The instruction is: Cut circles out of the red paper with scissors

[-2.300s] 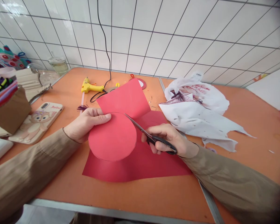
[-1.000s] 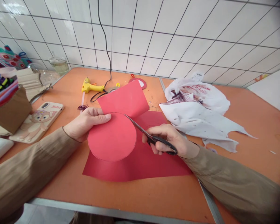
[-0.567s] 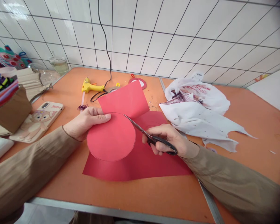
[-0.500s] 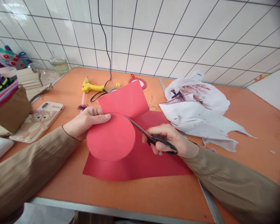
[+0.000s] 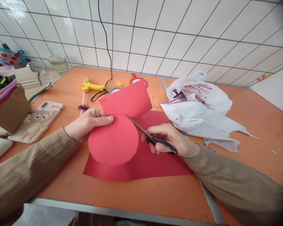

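The left hand (image 5: 94, 121) pinches the red circle (image 5: 113, 142) near its edge, thumb on top and fingers bent under. From this hand the circle lies between 4 and 5 o'clock, with 12 o'clock toward the wall (image 5: 141, 40). The right hand (image 5: 163, 138) has its fingers wrapped around the black handles of the scissors (image 5: 159, 141). From there the circle sits at 9 o'clock.

The scissors are long and thin, and they point from the right hand to about 10 o'clock. Their tip meets the paper at the circle's 1 o'clock edge, right on the drawn line. The left hand is nearer, because it touches the circle; the right hand is just beside it and reaches it with the blades. Past the tip, a red flap (image 5: 127, 99) bends up at 12 o'clock and looks joined to the circle between thumb and tip.

Under it all, a dark red sheet (image 5: 153, 166) lies on the orange surface (image 5: 122, 196). Farther out, a yellow glue gun (image 5: 93, 87) is at 12 o'clock from the left hand, and a phone (image 5: 41, 117) is at 9. A white bag (image 5: 200, 116) is between 1 and 2 o'clock from the right hand.
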Tool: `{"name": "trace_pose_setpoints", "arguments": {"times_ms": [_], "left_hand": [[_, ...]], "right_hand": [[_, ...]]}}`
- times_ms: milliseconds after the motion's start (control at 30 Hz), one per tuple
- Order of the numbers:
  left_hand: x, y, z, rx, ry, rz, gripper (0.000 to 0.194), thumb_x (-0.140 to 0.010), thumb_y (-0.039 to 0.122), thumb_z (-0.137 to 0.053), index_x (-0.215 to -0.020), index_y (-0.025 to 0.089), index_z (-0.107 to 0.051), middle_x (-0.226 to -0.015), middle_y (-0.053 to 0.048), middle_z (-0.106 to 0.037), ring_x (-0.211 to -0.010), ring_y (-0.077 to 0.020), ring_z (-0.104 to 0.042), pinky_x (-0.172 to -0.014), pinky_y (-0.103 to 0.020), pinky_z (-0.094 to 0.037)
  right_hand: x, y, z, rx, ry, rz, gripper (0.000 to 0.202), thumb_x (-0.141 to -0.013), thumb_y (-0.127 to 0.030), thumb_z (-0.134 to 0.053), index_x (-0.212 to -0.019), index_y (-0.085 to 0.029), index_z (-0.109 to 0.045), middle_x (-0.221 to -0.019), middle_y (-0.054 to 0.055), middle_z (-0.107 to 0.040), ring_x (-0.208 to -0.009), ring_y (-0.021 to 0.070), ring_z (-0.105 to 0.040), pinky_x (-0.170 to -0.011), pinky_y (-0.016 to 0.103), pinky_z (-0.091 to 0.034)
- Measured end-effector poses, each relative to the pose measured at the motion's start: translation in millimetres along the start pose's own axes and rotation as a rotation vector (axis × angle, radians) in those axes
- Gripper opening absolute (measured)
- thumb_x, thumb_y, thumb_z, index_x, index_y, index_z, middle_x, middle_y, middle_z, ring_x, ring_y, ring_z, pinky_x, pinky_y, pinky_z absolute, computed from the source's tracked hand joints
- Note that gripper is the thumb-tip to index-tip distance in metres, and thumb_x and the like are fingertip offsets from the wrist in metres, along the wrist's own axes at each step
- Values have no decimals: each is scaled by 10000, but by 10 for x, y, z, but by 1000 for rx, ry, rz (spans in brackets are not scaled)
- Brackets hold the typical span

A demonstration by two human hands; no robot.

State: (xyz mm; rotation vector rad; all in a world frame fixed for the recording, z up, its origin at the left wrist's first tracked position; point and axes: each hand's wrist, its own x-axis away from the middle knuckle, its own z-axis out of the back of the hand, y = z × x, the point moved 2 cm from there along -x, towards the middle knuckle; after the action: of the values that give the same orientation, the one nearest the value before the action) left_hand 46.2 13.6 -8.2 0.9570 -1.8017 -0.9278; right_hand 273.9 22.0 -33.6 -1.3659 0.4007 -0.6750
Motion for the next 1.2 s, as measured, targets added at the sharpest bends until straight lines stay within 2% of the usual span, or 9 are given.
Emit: {"name": "trace_pose_setpoints", "arguments": {"times_ms": [100, 200, 500, 633, 833, 1033, 1200], "left_hand": [[-31, -20, 31, 0, -18, 14, 184, -730, 103, -595, -585, 102, -709, -531, -79, -691, -426, -139, -618, -493, -226, -532], [-58, -39, 62, -4, -25, 17, 113, -695, 138, -640, -629, 92, -720, -579, -109, -705, -471, -173, -643, -460, -222, -523], [-45, -25, 50, 11, -18, 19, 89, -688, 130, -652, -666, 95, -731, -589, -112, -707, -479, -183, -648, -473, -237, -527], [-51, -34, 58, 15, -26, 22, 111, -710, 121, -628, -721, 107, -737, -603, -107, -711, -507, -190, -659, -481, -240, -527], [-62, -37, 75, 24, -55, 24, 113, -719, 113, -620, -703, 109, -732, -601, -96, -711, -540, -194, -667, -516, -249, -536], [-72, -51, 102, 39, -105, 22, 115, -720, 135, -640, -793, 115, -726, -669, -99, -725, -578, -188, -674, -561, -251, -541], [-73, -56, 87, 67, -152, 15, 203, -709, 178, -669, -900, 117, -702, -753, -107, -732, -632, -185, -679, -588, -235, -531]], "right_hand": [[-8, 3, 5, 7, 1, -9, 446, -693, -520, -620, -851, -106, -575, -559, 5, -541, -484, 100, -492, -438, 192, -410], [-17, 3, 7, 3, -3, 3, 469, -697, -545, -606, -850, -102, -574, -558, 5, -535, -479, 96, -485, -435, 190, -404], [-19, -17, 11, 7, -7, 25, 517, -693, -597, -578, -838, -100, -575, -553, 9, -528, -468, 97, -480, -431, 194, -402], [-12, -12, 12, 12, -9, 19, 499, -698, -582, -584, -835, -102, -574, -553, 7, -531, -465, 96, -479, -432, 195, -405], [-4, -11, -3, 14, 2, 14, 517, -685, -605, -578, -819, -106, -580, -536, 2, -528, -453, 95, -482, -427, 195, -410], [-9, -9, -3, -1, -5, 7, 516, -678, -601, -588, -823, -106, -582, -542, 1, -535, -452, 92, -490, -426, 188, -415], [-8, 6, 12, -34, 19, 9, 497, -680, -573, -605, -846, -106, -575, -556, 6, -549, -467, 97, -506, -436, 189, -431]]}}
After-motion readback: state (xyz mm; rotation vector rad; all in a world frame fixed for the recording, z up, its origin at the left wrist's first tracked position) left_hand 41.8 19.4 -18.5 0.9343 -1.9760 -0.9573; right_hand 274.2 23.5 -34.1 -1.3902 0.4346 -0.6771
